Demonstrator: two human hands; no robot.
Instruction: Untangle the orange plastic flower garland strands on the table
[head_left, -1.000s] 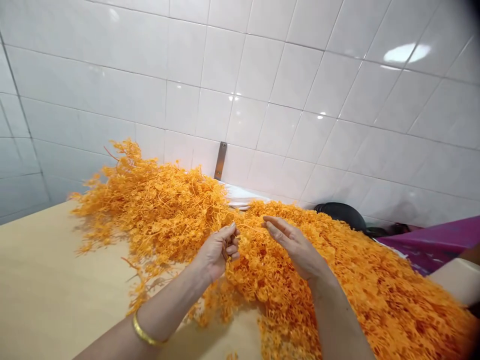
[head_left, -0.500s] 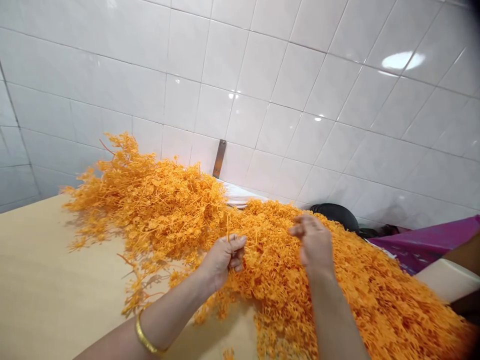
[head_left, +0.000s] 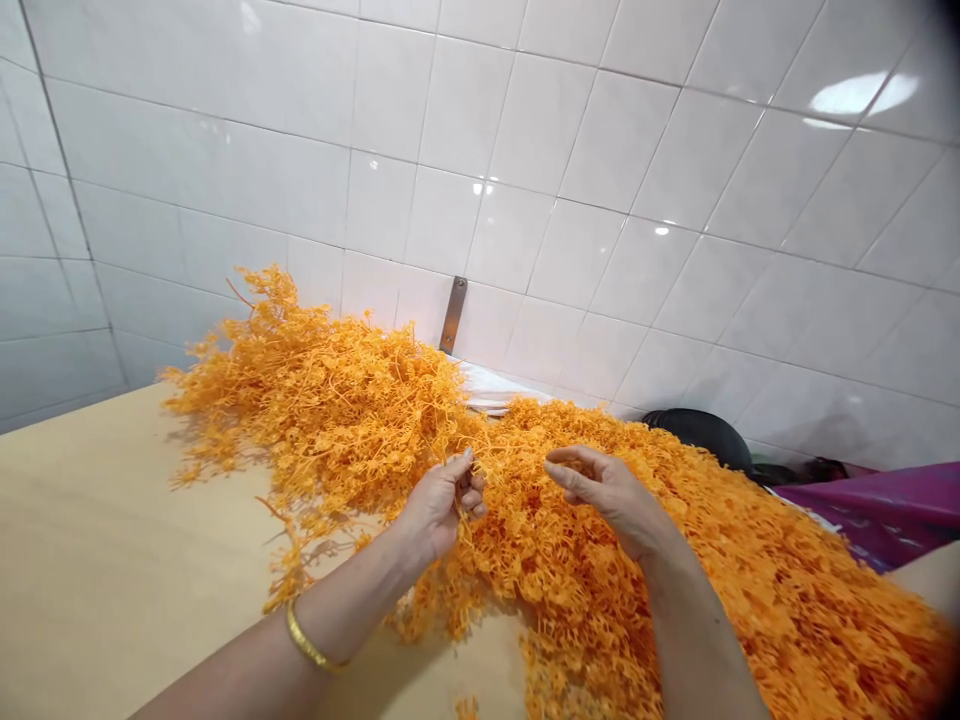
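Orange heap [head_left: 562,560], lengthwise left-to-right

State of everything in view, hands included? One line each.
left hand: closed, pinching an orange stem
right hand: loosely curled, grip unclear
orange artificial flower sprigs: heaped, loose
gold bangle: worn on left forearm
metal strip: upright, slightly tilted, against wall
black round item: partly covered by sprigs
purple sheet: spread, partly hidden

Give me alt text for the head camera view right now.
Two bare hands, left pinching an orange sprig and right slightly open, work over heaped orange artificial-looking sprigs on a pale table against a white tiled wall.
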